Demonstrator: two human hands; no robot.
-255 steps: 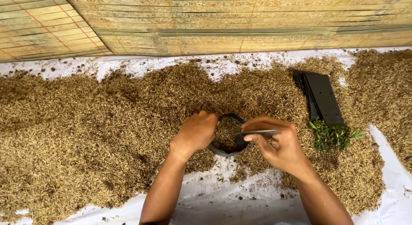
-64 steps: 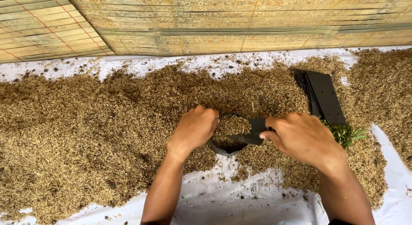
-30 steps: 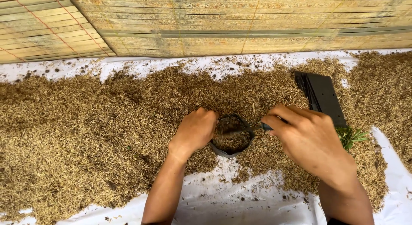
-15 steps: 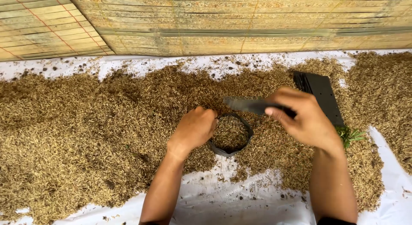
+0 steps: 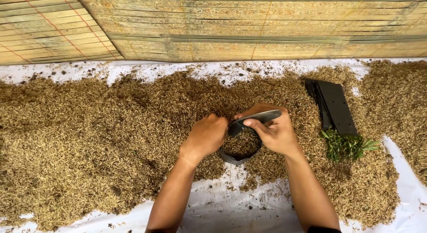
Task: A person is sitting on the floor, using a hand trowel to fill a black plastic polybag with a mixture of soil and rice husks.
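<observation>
The right hand (image 5: 273,133) pinched the rim of a black bag (image 5: 240,146) between its fingers; the left hand (image 5: 207,135) gripped the opposite rim. The bag sat husk-filled between them, amid rice husks (image 5: 89,139). Rightward lay black bags (image 5: 333,106) and green sprigs (image 5: 347,146).

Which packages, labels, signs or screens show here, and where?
No labels, signs or screens.
Open black plastic bag: centre, in the husk pile, round mouth, partly filled with husk; left hand on its left rim, right hand holding its top edge.
Stack of flat black bags: right, on the husk, rectangular, plain black, beside green seedlings.
</observation>
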